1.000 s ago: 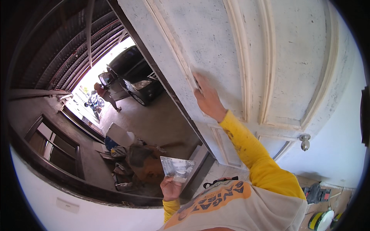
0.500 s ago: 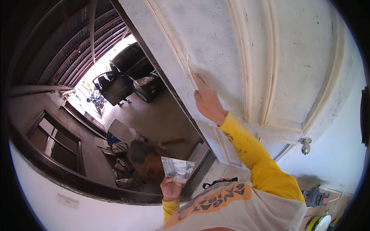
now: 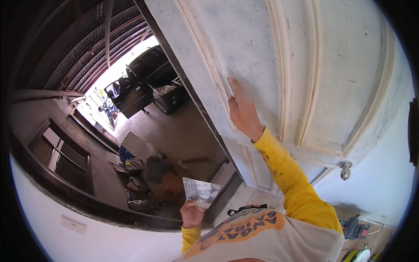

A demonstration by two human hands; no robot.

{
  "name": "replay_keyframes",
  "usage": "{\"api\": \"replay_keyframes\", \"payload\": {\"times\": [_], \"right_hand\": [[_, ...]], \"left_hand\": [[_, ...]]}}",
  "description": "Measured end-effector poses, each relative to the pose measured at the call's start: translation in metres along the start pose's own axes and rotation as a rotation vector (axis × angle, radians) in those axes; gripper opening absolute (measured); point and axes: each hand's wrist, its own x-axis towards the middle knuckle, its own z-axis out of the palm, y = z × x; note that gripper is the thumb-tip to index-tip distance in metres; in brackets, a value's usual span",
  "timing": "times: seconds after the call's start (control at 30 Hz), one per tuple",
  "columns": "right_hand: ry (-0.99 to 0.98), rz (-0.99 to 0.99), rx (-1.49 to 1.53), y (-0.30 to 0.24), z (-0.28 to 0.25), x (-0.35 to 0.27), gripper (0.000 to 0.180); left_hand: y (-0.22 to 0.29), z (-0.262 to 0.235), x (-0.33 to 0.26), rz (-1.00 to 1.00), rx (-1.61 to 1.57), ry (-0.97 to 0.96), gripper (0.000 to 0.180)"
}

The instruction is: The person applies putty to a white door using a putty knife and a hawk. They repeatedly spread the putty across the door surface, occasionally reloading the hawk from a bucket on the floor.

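Note:
Against a panelled white door [image 3: 248, 52], my right hand [image 3: 245, 114] is closed, its fingers beside the raised moulding [image 3: 205, 54]. A thin, pale, blade-like tool seems to sit between thumb and forefinger; it blends with the door and is mostly hidden. My left hand [image 3: 192, 215], low and near my body, grips a flat metal plate [image 3: 200, 191] by its lower edge. Whitish paste is smeared over part of the plate. Dark specks and patchy white marks cover the door's surface.
A round metal doorknob [image 3: 345, 170] sticks out at the door's lower right. Beyond the dark door frame [image 3: 192, 94] stands a black car [image 3: 152, 72] with a door open. Clutter [image 3: 139, 166] lies along the wall outside. Several tools and cans [image 3: 355, 236] rest on the floor at lower right.
The view has shifted slightly, moving the door's upper part to the right. My right hand's fingers are a little higher and straighter along the moulding. My left hand still holds the plate, nearly unmoved.

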Motion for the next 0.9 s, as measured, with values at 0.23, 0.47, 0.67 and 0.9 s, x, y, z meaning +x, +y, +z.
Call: {"api": "replay_keyframes", "payload": {"times": [0.23,0.47,0.67,0.9], "right_hand": [[0.096,0.024,-0.161,-0.005,0.027,0.027,0.05],[-0.035,0.134,-0.024,-0.009,0.005,-0.003,0.05],[0.124,0.122,-0.226,-0.016,0.051,0.024,0.051],[-0.01,0.052,-0.118,-0.004,0.026,0.006,0.055]], "left_hand": [[0.006,-0.019,0.003,-0.033,-0.04,-0.04,0.038],[0.01,-0.015,0.002,-0.044,-0.006,-0.017,0.029],[0.009,0.0,0.007,-0.028,-0.007,-0.02,0.031],[0.008,-0.039,0.001,-0.075,-0.028,-0.015,0.033]]}}
